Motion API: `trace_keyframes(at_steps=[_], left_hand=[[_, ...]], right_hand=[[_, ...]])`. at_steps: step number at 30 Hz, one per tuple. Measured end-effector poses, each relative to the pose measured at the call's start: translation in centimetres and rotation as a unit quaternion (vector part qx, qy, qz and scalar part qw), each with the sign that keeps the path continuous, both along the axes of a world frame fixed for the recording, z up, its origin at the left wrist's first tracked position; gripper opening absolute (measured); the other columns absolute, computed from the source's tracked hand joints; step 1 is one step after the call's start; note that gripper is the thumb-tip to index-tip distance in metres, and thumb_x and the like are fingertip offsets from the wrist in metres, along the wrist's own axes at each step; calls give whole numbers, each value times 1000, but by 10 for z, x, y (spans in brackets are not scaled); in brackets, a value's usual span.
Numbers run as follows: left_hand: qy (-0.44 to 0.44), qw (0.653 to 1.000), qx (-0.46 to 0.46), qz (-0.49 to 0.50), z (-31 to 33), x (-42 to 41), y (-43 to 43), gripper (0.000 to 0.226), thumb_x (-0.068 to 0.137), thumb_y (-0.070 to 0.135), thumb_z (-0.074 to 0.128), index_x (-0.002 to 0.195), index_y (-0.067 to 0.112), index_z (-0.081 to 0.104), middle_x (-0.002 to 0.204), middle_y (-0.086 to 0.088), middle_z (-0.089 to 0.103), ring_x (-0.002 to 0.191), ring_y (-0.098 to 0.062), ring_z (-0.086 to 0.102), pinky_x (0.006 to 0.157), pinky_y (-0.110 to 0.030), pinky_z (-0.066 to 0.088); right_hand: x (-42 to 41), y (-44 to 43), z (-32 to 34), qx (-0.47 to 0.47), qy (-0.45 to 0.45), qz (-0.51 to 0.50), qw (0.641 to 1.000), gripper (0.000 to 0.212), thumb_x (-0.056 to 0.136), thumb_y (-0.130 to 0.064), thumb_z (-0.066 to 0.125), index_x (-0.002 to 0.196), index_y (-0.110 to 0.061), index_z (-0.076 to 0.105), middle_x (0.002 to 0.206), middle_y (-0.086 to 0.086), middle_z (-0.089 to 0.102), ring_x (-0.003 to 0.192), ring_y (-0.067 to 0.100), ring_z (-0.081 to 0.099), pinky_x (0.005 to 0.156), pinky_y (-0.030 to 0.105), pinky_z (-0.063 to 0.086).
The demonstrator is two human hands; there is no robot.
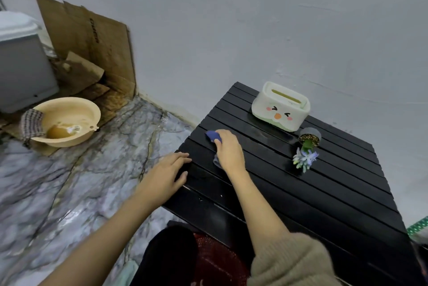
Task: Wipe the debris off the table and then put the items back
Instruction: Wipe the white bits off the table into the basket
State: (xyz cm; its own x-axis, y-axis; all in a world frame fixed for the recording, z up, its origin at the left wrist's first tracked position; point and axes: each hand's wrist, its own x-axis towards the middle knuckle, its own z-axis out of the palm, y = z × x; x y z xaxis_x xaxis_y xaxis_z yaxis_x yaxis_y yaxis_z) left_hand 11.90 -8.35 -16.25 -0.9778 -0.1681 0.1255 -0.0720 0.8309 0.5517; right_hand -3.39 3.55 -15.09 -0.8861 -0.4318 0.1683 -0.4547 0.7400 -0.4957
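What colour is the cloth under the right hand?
Blue: the cloth shows past the fingers of the right hand, seen in the head view.

Right hand (228,149) on the cloth (214,136) on the tabletop (324,193); tissue box (280,106) and plant pot (309,140) lie beyond, to its right.

A beige basin (69,114) with a checked rag (31,123) draped over its rim sat on the marbled floor (69,181), near flattened cardboard (92,44) that leaned against the grey wall (231,19).
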Motion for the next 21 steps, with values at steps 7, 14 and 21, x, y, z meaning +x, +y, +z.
trace_keyframes(at_steps=[7, 14, 21], left_hand=[[11, 1000, 20, 9, -2, 5, -1, 37, 90, 26, 45, 126, 17, 47, 139, 1, 44, 131, -14, 37, 107, -22, 26], [24, 1000, 15, 3, 0, 5, 1, 37, 91, 23, 44, 128, 18, 44, 142, 3, 41, 133, -12, 32, 110, -23, 24], [16, 1000, 11, -4, 1, 7, 0, 39, 91, 22, 44, 129, 16, 43, 143, 1, 40, 134, -13, 32, 107, -18, 20]], right_hand=[[66, 102, -1, -20, -43, 197, 979, 33, 90, -21, 51, 122, -22, 53, 130, -12, 49, 123, -2, 39, 104, 7, 24], [-32, 84, 1, -18, 2, -32, 999, 25, 90, -8, 49, 114, -5, 55, 118, 15, 59, 109, 28, 54, 89, 32, 39], [17, -27, -1, -7, -22, 108, 994, 30, 92, -14, 45, 121, -12, 51, 126, 9, 55, 111, 19, 52, 95, 29, 37]])
